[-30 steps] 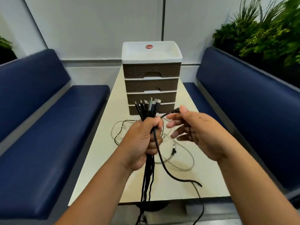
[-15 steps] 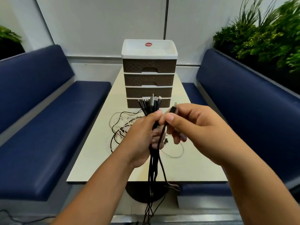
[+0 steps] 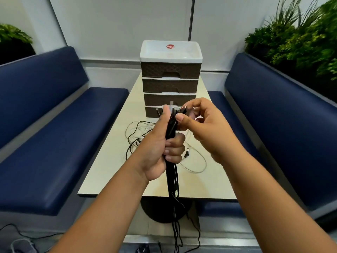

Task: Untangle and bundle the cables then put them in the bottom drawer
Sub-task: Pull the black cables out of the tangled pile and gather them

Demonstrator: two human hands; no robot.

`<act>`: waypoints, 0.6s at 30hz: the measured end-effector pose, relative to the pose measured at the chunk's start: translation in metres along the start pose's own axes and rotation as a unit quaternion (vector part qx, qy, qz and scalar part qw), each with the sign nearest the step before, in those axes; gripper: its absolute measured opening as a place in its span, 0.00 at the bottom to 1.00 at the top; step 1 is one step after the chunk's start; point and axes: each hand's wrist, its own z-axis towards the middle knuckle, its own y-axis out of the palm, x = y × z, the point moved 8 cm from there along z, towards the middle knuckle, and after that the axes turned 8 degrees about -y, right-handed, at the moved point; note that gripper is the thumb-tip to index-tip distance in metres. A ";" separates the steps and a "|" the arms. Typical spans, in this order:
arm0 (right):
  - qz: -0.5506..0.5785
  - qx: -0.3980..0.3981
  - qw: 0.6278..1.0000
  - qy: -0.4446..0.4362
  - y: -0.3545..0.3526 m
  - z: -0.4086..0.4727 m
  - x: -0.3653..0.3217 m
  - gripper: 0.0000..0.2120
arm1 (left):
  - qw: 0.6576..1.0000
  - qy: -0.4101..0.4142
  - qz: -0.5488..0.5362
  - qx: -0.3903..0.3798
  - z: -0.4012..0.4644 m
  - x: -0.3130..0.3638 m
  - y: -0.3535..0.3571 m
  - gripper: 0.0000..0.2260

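My left hand point(image 3: 164, 147) grips a bundle of black cables point(image 3: 172, 181) upright, plug ends sticking up above the fist and the long tails hanging past the table's front edge to the floor. My right hand point(image 3: 202, 128) pinches one plug end point(image 3: 184, 109) at the top of the bundle, thumb pressed against the cables. More loose black and white cables point(image 3: 138, 132) lie tangled on the table behind my hands. A brown drawer unit point(image 3: 170, 77) with a white top stands at the table's far end; its bottom drawer point(image 3: 151, 112) is shut and partly hidden by my hands.
The cream table point(image 3: 109, 161) is narrow, with blue padded benches point(image 3: 54, 143) on both sides. Green plants point(image 3: 300, 37) stand behind the right bench. The round table base point(image 3: 156, 210) and stray cables on the floor point(image 3: 18, 234) lie below the front edge.
My right hand brought the loose cable end across to the top of the bundle and now pinches it against the other plugs. The left fist shifted its grip and rose slightly.
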 end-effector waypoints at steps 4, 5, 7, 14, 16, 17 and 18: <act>0.205 -0.061 0.974 0.077 0.045 -0.029 0.050 0.32 | 0.997 0.060 -0.025 0.049 0.006 0.019 -0.021 0.17; 0.220 -0.121 0.964 0.087 0.065 -0.043 0.060 0.35 | 0.996 0.065 -0.040 0.054 0.009 0.023 -0.028 0.18; 0.200 -0.227 0.948 0.103 0.102 -0.071 0.072 0.26 | 0.994 0.066 -0.054 0.072 0.014 0.033 -0.044 0.20; 0.064 -0.257 0.940 0.216 0.150 -0.075 0.131 0.15 | 0.983 0.095 -0.069 0.141 0.020 0.076 -0.102 0.22; 0.026 -0.279 0.930 0.236 0.161 -0.079 0.148 0.19 | 0.981 0.098 -0.069 0.154 0.023 0.083 -0.116 0.23; 0.023 -0.279 0.930 0.240 0.166 -0.079 0.153 0.21 | 0.980 0.097 -0.069 0.161 0.026 0.084 -0.123 0.23; 0.030 -0.287 0.928 0.238 0.171 -0.079 0.156 0.22 | 0.979 0.093 -0.070 0.165 0.029 0.083 -0.128 0.24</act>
